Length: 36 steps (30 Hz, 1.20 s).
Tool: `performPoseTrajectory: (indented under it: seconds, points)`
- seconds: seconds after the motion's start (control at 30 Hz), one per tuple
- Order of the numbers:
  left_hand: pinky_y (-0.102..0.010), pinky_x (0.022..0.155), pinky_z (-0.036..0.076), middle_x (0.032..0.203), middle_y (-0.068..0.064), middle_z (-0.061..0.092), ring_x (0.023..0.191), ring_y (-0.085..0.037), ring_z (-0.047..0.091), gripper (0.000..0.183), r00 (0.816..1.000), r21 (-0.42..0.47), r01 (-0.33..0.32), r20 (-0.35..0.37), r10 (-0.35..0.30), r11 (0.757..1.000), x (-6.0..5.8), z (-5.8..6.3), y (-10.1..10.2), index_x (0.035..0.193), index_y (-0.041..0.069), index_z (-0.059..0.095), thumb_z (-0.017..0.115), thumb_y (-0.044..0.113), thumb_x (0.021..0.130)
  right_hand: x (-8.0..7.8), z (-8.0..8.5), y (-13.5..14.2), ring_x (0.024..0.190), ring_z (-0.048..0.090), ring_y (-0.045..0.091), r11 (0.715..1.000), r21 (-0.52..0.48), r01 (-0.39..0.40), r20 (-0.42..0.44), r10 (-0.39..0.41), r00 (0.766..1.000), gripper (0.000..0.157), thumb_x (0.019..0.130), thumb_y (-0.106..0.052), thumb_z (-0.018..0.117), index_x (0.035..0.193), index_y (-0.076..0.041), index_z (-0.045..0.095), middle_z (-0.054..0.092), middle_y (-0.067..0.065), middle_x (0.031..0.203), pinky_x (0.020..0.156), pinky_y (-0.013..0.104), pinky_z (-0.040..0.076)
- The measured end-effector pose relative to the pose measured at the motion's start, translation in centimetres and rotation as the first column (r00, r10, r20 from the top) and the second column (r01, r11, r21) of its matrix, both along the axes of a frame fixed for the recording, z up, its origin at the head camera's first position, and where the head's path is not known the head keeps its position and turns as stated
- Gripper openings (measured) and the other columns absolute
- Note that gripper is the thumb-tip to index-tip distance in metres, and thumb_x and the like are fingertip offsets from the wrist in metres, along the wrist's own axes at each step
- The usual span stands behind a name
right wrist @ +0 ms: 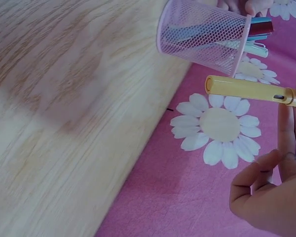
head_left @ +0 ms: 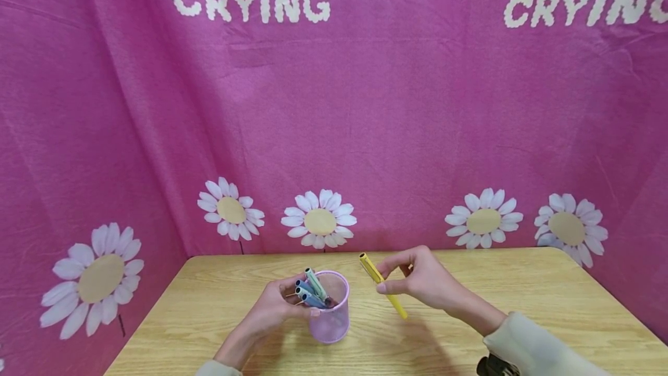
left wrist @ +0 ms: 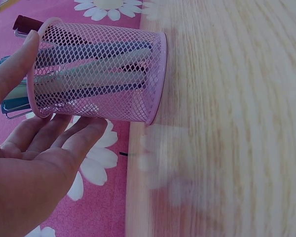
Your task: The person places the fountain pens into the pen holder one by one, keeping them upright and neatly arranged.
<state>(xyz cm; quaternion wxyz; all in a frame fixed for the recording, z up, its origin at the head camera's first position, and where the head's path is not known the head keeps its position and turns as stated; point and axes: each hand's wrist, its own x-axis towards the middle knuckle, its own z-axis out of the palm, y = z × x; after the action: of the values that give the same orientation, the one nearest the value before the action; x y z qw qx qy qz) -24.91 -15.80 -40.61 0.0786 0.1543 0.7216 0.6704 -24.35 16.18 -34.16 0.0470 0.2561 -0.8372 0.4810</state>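
A pink mesh pen cup (head_left: 334, 325) stands upright on the table. My left hand (head_left: 273, 304) holds it at the rim, the thumb on the near side and the fingers round the far side. Several capped pens lean inside, among them a light green pen (head_left: 316, 285), blue ones and a dark red pen (left wrist: 28, 23). To the right of the cup, my right hand (head_left: 429, 281) pinches a yellow pen (head_left: 371, 269) between thumb and fingers. This pen is tilted in the air above the table, apart from the cup, and its window shows in the right wrist view.
The light wooden table (head_left: 522, 306) carries the cup. A magenta cloth (head_left: 396, 120) with white daisies and lettering hangs behind the table's back edge and along both sides. A dark object (head_left: 496, 365) sits at the right sleeve (head_left: 532, 344).
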Motion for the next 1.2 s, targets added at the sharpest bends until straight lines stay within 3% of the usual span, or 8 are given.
performPoseTrajectory:
  seconds: [0.47,0.7,0.97,1.07,1.2]
  points:
    - [-0.040,0.105,0.053,0.142,-0.029,0.060,0.125,-0.034,0.063,0.083,1.000,-0.001,0.004,0.005,-0.004,1.000,-0.1,0.1,0.1,0.151,-0.013,0.045,0.087,-0.004,0.081,-0.2,1.2,-1.4,0.059,0.036,0.010,0.995,-0.095,0.013,0.003,-0.013,1.000,0.022,0.077,-0.012,0.092,0.097,-0.009,0.085,0.075,0.001,0.082,0.051,0.023,0.028]
    - [-0.042,0.108,0.050,0.145,-0.031,0.057,0.129,-0.040,0.060,0.084,1.000,-0.009,-0.007,-0.003,0.007,1.000,0.0,0.0,0.1,0.152,-0.013,0.044,0.087,-0.004,0.080,-0.1,1.8,-2.3,0.062,0.034,0.012,0.992,-0.122,0.023,0.023,-0.021,1.000,0.022,0.077,-0.011,0.092,0.097,-0.007,0.084,0.073,0.002,0.082,0.054,0.025,0.028]
    - [-0.043,0.107,0.051,0.141,-0.029,0.061,0.126,-0.037,0.062,0.081,1.000,-0.027,-0.005,-0.014,0.004,1.000,-0.1,0.1,0.0,0.151,-0.012,0.047,0.087,-0.003,0.081,-0.4,2.2,-3.2,0.059,0.034,0.010,0.987,-0.162,0.023,0.035,-0.018,0.999,0.023,0.078,-0.009,0.091,0.100,-0.004,0.083,0.074,0.005,0.083,0.053,0.024,0.027]
    - [-0.043,0.107,0.051,0.143,-0.029,0.060,0.127,-0.038,0.061,0.081,1.000,-0.027,-0.002,-0.016,0.002,1.000,-0.1,0.1,0.0,0.150,-0.012,0.047,0.087,-0.003,0.081,-0.6,2.3,-3.4,0.061,0.037,0.011,0.985,-0.170,0.025,0.044,-0.018,0.999,0.024,0.079,-0.010,0.091,0.102,-0.004,0.083,0.077,0.006,0.088,0.054,0.024,0.030]
    - [-0.043,0.107,0.051,0.145,-0.030,0.057,0.129,-0.040,0.060,0.080,1.000,-0.027,-0.001,-0.012,0.000,1.000,-0.1,0.1,-0.1,0.150,-0.013,0.047,0.087,-0.004,0.081,-0.9,2.4,-3.8,0.072,0.053,0.014,0.978,-0.206,0.023,0.073,-0.008,0.997,0.027,0.081,-0.008,0.090,0.106,-0.002,0.082,0.080,0.008,0.100,0.061,0.022,0.041]
